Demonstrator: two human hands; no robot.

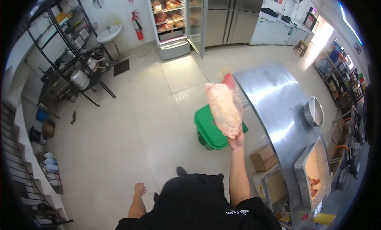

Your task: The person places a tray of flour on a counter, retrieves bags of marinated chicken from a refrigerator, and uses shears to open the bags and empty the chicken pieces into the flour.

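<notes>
My right hand [236,142] is stretched out in front of me, closed on the lower end of a bag of raw chicken [225,109]. The bag is clear plastic, with pale pink and yellowish pieces inside and a red patch near its top. It hangs in the air above a green lidded bin [210,129], hiding part of the lid. Down at my left side, my left hand [140,188] holds nothing, its fingers a little apart.
A steel table [268,91] runs along my right, bearing a metal bowl [314,112] and a tray [303,178] of breading with a few coated pieces. Ahead, a display fridge [172,47] full of bagged meat has its glass door [195,25] swung open. Shelving [63,39] stands left.
</notes>
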